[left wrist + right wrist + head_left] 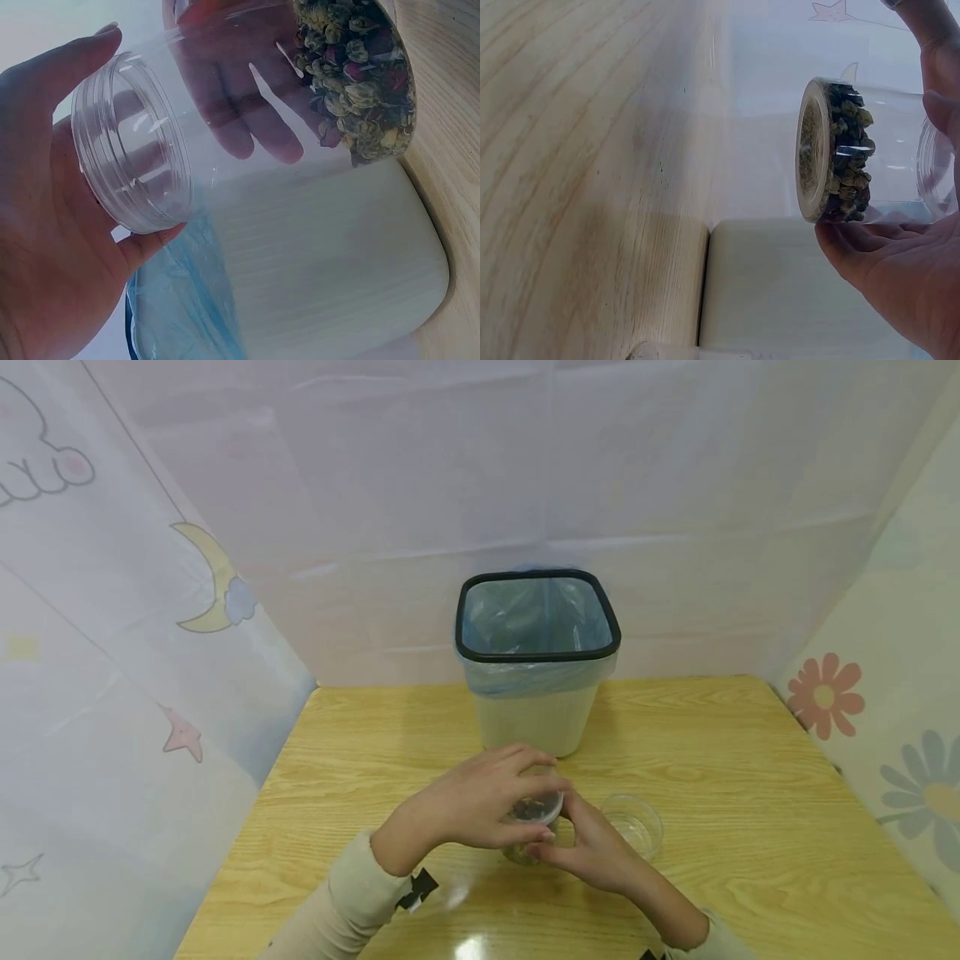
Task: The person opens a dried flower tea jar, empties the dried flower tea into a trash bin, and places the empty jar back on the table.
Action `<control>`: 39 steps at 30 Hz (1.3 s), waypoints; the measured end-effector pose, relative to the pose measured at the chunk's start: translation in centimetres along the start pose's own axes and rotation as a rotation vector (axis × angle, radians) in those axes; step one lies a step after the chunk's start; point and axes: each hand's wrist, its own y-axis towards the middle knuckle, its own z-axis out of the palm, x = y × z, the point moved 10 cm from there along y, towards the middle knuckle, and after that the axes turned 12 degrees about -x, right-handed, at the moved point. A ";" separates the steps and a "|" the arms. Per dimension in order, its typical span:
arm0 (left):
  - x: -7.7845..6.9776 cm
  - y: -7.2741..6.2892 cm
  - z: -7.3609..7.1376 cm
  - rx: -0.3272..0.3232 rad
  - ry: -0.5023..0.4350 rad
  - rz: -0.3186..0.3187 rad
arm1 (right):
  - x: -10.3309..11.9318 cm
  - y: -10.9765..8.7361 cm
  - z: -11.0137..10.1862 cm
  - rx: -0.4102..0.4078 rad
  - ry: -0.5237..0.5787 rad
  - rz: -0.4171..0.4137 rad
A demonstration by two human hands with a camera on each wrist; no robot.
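- Clear jar, dried flowers packed at the base: held between both hands, lifted off the tabletop, at 6 o'clock from the lined bin.
- Left hand: comes in from 8 o'clock, fingers and thumb curved about the ridged collar at the top end. Whether a cap sits there, cannot tell.
- Right hand: comes in from 4 o'clock, thumb and fingers wrapped on the jar's body, lower down.
- Clear round dish: on the tabletop at 3 o'clock from the jar, just past the right hand.
- Long axis: upright or nearly so; from the head view, collar leans slightly to 1 o'clock, base to 7. Collar up, flowers down.
- Handling, judged: light, mostly air above the flowers. Wall looks smooth, stiff, likely slick; glass or plastic, cannot tell, so treat as breakable. Contents loose, would probably slide if tipped.
- Best hold, judged: one hand round the body near the base, the other on the collar, where ridges should help grip.
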 end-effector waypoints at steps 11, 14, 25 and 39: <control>0.3 0.2 -0.2 -0.030 0.058 -0.031 | 0.0 0.2 -0.1 -0.024 -0.013 0.018; 0.4 0.2 -0.2 -0.040 0.075 -0.039 | 0.0 0.3 -0.2 -0.037 -0.023 0.021; 0.8 0.2 -0.2 -0.051 0.104 -0.071 | -0.3 0.5 -0.1 -0.036 -0.033 0.018; 0.6 0.1 -1.1 -0.061 0.016 -0.023 | -0.5 0.2 -0.3 -0.048 -0.048 0.054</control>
